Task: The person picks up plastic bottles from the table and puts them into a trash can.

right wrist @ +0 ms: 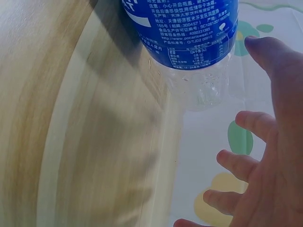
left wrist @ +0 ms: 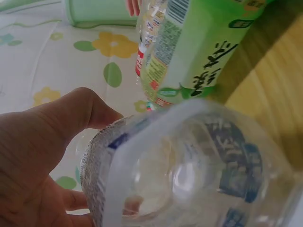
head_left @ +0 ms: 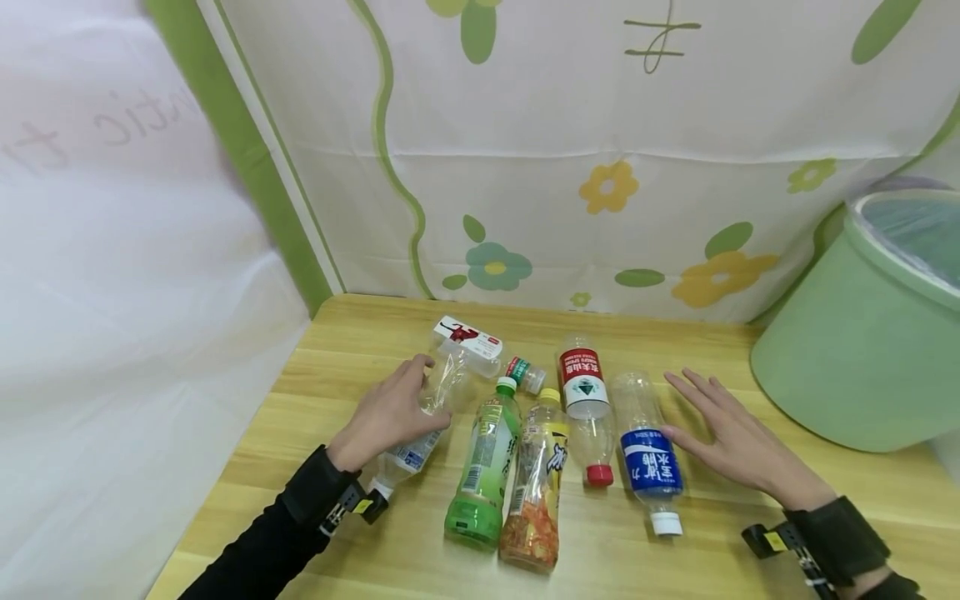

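Note:
In the head view the left hand (head_left: 390,412) grips a clear bottle (head_left: 412,454) lying at the left of the row; the left wrist view has the thumb on the side of this clear bottle (left wrist: 189,170). The right hand (head_left: 738,437) is spread, its thumb beside a blue-labelled bottle (head_left: 651,461) with a white cap. In the right wrist view the fingers are apart, with a gap to the blue-labelled bottle (right wrist: 189,33). Between the hands lie a green bottle (head_left: 483,471), a yellow-capped bottle (head_left: 536,492) and a red-capped bottle (head_left: 585,383).
A small bottle (head_left: 525,374) and a clear container with a red-and-white label (head_left: 468,337) lie towards the back of the wooden table (head_left: 300,392). A light green bin (head_left: 847,342) with a clear liner stands at the right. A flower-patterned cloth (head_left: 525,117) hangs behind.

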{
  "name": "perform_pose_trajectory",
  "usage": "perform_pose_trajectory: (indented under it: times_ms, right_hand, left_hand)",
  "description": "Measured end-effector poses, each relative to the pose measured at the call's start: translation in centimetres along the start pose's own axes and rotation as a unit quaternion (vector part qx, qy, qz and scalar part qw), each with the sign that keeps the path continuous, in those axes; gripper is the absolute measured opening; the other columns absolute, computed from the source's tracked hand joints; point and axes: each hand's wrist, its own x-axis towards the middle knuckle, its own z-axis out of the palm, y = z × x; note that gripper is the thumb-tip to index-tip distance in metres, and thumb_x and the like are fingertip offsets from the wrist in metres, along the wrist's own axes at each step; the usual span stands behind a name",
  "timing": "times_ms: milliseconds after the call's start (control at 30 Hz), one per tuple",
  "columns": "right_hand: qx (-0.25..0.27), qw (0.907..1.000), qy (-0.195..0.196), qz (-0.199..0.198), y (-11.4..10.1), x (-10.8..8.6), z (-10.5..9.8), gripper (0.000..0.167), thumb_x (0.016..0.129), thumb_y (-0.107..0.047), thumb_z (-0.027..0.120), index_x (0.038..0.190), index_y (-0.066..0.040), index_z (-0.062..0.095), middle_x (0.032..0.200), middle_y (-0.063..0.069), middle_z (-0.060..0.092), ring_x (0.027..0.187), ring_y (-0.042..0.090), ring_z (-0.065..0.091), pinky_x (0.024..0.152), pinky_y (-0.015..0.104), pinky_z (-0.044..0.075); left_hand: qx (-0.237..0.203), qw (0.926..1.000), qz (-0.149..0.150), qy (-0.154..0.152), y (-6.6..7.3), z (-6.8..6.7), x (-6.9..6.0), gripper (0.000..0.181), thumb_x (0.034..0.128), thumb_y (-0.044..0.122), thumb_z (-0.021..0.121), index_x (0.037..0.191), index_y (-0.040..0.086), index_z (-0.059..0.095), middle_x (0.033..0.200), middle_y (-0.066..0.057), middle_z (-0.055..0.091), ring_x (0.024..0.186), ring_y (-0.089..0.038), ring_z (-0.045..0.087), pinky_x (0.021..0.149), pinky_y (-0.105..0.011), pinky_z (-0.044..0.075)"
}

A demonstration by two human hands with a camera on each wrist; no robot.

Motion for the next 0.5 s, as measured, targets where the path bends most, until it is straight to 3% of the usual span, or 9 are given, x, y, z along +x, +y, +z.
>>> perform_pose_trajectory:
  times_ms: [167, 433, 500]
  right_hand:
    - [0.001, 1.0, 0.007, -0.002, 0.1, 0.0, -0.2, 0.084, 0.098, -0.046, 0.067, 0.164, -0.022, 0.022, 0.164, 0.025, 0.017, 0.144, 0.058, 0.01, 0.094, 0.086, 0.017]
    - [0.001, 0.9999, 0.013, -0.004, 0.1, 0.0, -0.1, 0.084, 0.097, -0.047, 0.067, 0.164, -0.023, 0.023, 0.164, 0.024, 0.017, 0.144, 0.057, 0.01, 0.094, 0.086, 0.017]
    - [0.001, 0.9999, 0.016, -0.003, 0.0, 0.0, -0.2, 0.084, 0.097, -0.047, 0.068, 0.164, -0.023, 0.024, 0.164, 0.023, 0.018, 0.145, 0.056, 0.01, 0.095, 0.086, 0.017]
  left_hand:
    - [0.016, 0.9989, 0.041, 0.018, 1.2, -0.4, 0.5, 0.082, 0.0787, 0.035, 0.083, 0.147, 0.009, 0.045, 0.12, -0.008, 0.06, 0.096, -0.024, 0.062, 0.061, -0.032, 0.05]
    - [0.058, 0.9941, 0.088, 0.027, 3.5, -0.6, 1.5, 0.079, 0.0803, 0.038, 0.079, 0.147, 0.01, 0.047, 0.121, -0.007, 0.059, 0.088, -0.025, 0.061, 0.053, -0.032, 0.047]
    - [0.065, 0.9924, 0.101, 0.029, 4.1, -0.6, 1.7, 0.079, 0.0803, 0.038, 0.08, 0.147, 0.011, 0.048, 0.124, -0.008, 0.059, 0.092, -0.027, 0.062, 0.054, -0.033, 0.048]
